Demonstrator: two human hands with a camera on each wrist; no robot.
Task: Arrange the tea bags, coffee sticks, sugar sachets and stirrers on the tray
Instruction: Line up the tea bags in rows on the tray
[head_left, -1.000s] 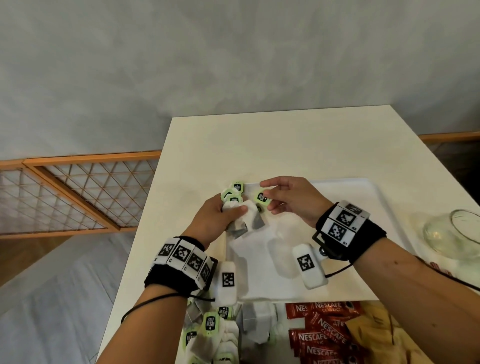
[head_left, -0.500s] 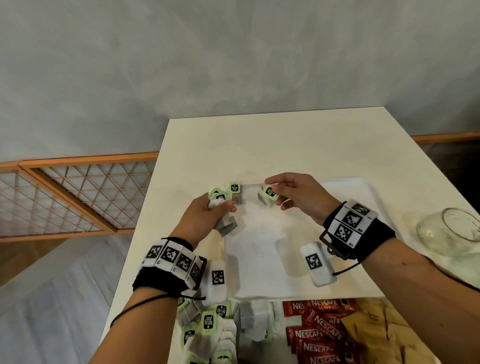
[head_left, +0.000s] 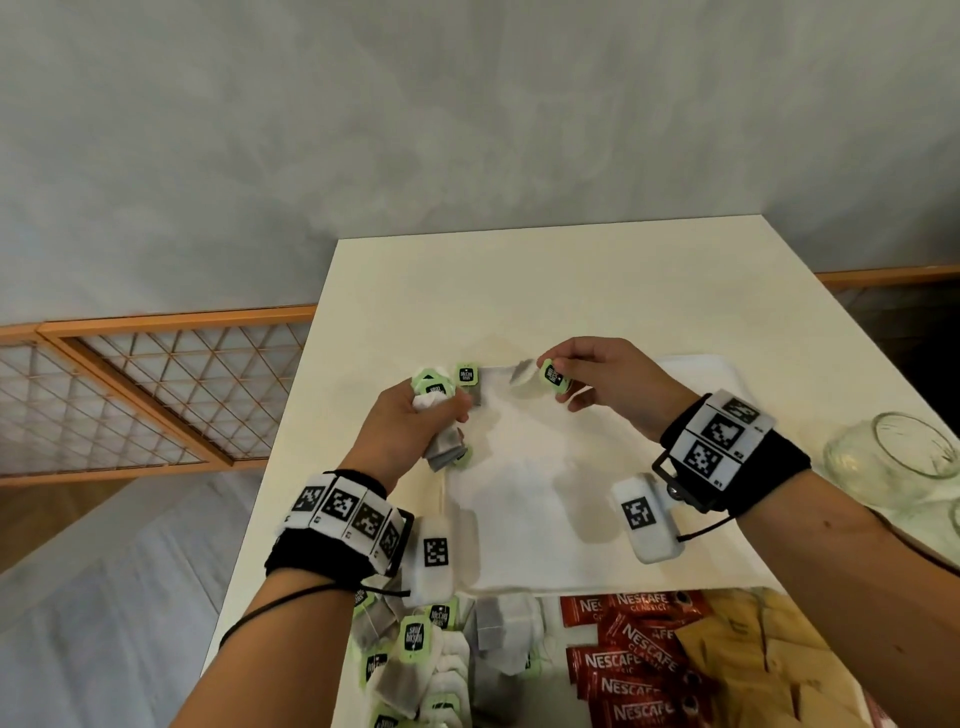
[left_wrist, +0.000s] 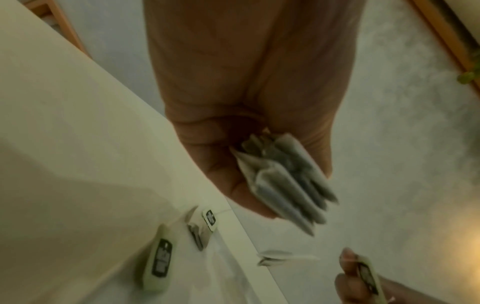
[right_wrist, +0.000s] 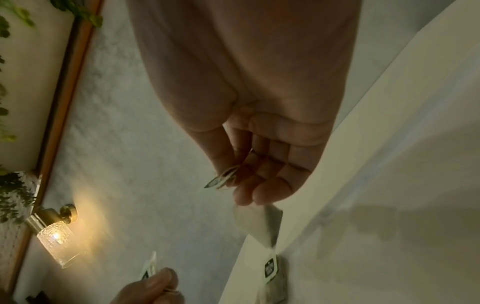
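Note:
My left hand (head_left: 434, 410) grips a bundle of several tea bags (left_wrist: 285, 185) over the far left corner of the white tray (head_left: 519, 509); their green tags (head_left: 430, 384) stick up above my fingers. My right hand (head_left: 548, 371) pinches the green tag (head_left: 555, 376) of one tea bag (head_left: 522, 371), which hangs just over the tray's far edge. In the right wrist view that bag (right_wrist: 259, 222) dangles below my fingertips. One more tea bag with its tag (head_left: 467, 375) lies in the tray's far left corner.
Near me on the table lie a pile of tea bags (head_left: 415, 649), red Nescafe sticks (head_left: 634, 670) and brown sugar sachets (head_left: 753, 649). Glass jars (head_left: 893, 457) stand at the right. A wooden lattice rail (head_left: 156, 384) runs along the left, beyond the table edge.
My right hand has drawn one tea bag by its tag away from the bundle, to the right. Both hands have shifted toward the tray's far edge and moved apart.

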